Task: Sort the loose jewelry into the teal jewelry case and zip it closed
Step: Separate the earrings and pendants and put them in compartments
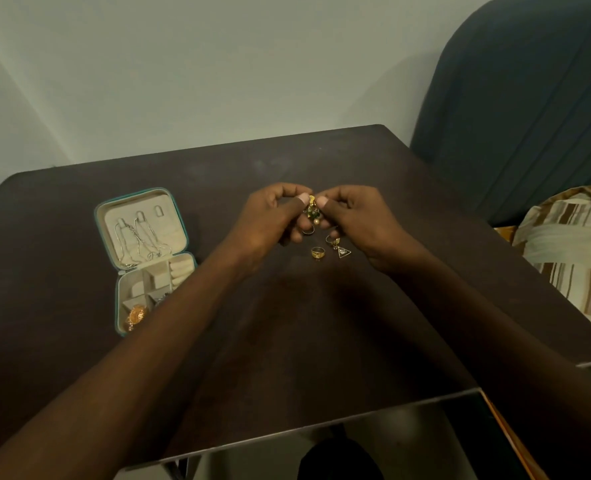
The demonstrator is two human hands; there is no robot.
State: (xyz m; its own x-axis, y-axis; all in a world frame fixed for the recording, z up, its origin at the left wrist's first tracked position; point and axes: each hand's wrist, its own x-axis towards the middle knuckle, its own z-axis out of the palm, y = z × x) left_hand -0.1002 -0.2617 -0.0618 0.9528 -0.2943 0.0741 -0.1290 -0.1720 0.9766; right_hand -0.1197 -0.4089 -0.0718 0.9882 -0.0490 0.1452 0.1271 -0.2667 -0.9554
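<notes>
Above the middle of the dark table [287, 341], my left hand [270, 216] and my right hand [353, 216] both pinch a gold earring with green stones [312, 210] between thumbs and forefingers. Below them lie a gold ring [318, 252], a triangular pendant earring [343, 251], a thin ring [308, 230] and another small gold piece [332, 240]. The teal jewelry case [141, 258] lies open at the left. Silver chains [138, 244] hang in its lid, and an orange-gold piece [135, 315] sits in a front compartment.
A dark blue chair back [529, 116] stands at the right behind the table. A striped cushion [571, 244] lies beside the table's right edge. Pale walls [183, 81] close in the far side.
</notes>
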